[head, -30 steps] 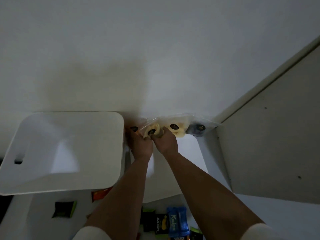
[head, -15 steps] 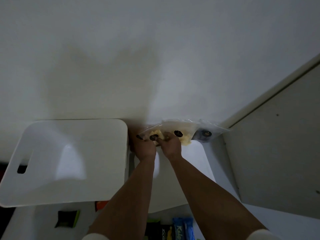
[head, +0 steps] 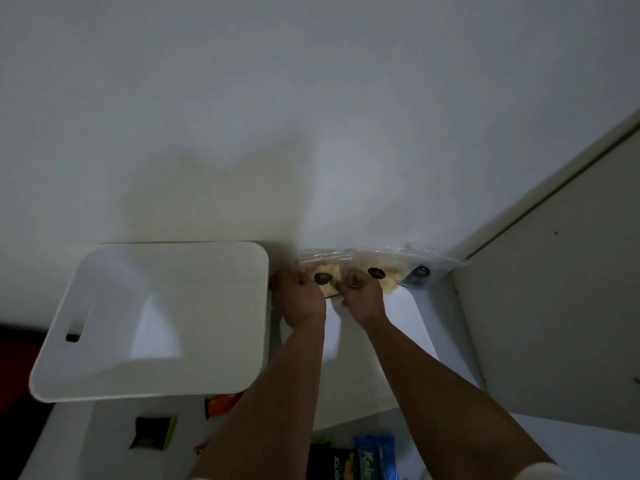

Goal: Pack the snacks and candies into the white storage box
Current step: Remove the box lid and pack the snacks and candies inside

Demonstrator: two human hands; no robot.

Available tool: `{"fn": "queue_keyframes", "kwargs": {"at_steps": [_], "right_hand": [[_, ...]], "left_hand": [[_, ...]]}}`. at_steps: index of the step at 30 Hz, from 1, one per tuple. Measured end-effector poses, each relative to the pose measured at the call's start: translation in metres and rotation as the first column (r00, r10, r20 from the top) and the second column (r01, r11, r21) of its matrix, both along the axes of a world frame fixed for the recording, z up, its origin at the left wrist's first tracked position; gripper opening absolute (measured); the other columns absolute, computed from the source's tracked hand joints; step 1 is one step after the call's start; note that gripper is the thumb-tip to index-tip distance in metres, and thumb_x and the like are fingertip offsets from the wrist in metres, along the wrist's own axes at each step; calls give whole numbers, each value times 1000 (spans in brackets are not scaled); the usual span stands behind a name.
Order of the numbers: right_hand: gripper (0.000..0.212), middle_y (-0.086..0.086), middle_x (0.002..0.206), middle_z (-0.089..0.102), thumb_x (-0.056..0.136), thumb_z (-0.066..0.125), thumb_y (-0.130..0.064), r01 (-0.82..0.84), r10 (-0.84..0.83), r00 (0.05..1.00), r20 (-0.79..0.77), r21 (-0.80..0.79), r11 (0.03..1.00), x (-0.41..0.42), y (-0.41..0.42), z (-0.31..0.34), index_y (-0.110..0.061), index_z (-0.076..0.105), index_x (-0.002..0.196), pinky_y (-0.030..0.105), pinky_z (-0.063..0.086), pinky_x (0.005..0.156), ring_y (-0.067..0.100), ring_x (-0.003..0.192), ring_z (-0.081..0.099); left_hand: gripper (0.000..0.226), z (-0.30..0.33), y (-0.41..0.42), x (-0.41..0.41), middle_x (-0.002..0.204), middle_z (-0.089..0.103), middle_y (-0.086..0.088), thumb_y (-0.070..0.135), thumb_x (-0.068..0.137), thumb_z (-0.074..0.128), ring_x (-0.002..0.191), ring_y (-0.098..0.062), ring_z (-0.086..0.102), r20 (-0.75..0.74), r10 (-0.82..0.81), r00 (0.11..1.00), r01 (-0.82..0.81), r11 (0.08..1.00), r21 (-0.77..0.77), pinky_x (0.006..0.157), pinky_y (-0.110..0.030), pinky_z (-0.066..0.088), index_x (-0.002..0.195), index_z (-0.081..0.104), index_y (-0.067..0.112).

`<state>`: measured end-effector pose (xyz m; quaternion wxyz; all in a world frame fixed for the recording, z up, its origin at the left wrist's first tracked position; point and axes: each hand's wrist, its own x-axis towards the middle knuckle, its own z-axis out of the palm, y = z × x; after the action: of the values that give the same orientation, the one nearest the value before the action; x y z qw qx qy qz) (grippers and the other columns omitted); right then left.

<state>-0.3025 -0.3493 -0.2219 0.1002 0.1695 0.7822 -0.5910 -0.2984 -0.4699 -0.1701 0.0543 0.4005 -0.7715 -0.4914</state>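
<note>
Both hands, the left hand (head: 300, 296) and the right hand (head: 360, 293), gripped clear candy bags (head: 377, 268) by the wall, right of the empty white box (head: 156, 317); next, presumably, carrying them left into it.

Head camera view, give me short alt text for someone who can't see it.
Both hands, left hand and right hand, grip a clear bag of yellow candies against a white wall, beside an empty white storage box. Nearer the camera, snack packets, including a blue packet, lie on the white surface.
</note>
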Motion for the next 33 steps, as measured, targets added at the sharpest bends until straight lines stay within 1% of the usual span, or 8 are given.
{"fn": "queue_keyframes", "kwargs": {"at_steps": [5,9,13,16,20,23,25,33], "right_hand": [[33,-2,73,52,78,79,-32,19,-20,997,-71,-19,1000,8,1,29,-28,49,67,43,53,69,16,70,55],[35,-1,68,50,73,80,-35,19,-25,991,-135,-39,999,22,2,63,-30,46,64,40,46,67,16,68,49],[30,-5,65,53,66,80,-36,40,-48,986,-162,-53,998,39,3,98,-31,51,63,59,56,72,17,71,55],[24,2,76,66,71,80,-23,58,-64,977,-204,-37,998,55,-1,138,-31,58,71,63,57,75,24,78,67],[30,11,101,72,89,71,-8,7,-21,969,-246,-58,998,71,-24,194,-27,65,111,51,62,73,25,94,71],[19,-4,92,69,91,70,-8,-58,60,943,-329,17,998,71,-56,223,-24,66,100,27,55,69,6,79,64],[10,-2,87,68,91,71,-9,-81,95,941,-326,55,995,66,-81,234,-14,66,97,22,48,66,5,72,60],[25,7,73,56,77,75,-4,-130,131,990,-47,23,991,37,-194,204,-17,54,75,55,59,73,26,69,59]], "left_hand": [[26,45,-4,16,100,66,-8,28,103,45,91,-24,62,-59,-125,990,121,991,-65,72,-30,40,104,60,8],[20,82,-12,32,104,70,-8,22,101,45,90,-28,62,-68,-176,982,166,977,-135,70,-29,36,101,63,13],[15,111,-22,47,97,70,-2,23,98,47,84,-22,59,-90,-209,974,202,976,-87,69,-29,39,91,60,21],[13,133,-29,55,95,69,3,29,95,52,97,-24,59,-130,-239,962,232,970,-66,70,-31,41,89,62,26],[12,167,-56,62,99,68,1,27,97,53,98,-23,58,-218,-272,937,261,962,-80,70,-30,42,93,64,23],[11,186,-94,66,99,67,2,24,100,52,90,-21,62,-260,-267,928,251,963,-95,72,-28,41,97,62,21],[13,190,-127,67,101,67,1,23,101,50,88,-20,60,-268,-241,933,215,969,-120,72,-28,42,100,63,19],[22,140,-264,73,111,69,-17,16,103,42,107,-37,63,-151,-87,985,60,983,-176,83,-36,43,101,62,8]]}}
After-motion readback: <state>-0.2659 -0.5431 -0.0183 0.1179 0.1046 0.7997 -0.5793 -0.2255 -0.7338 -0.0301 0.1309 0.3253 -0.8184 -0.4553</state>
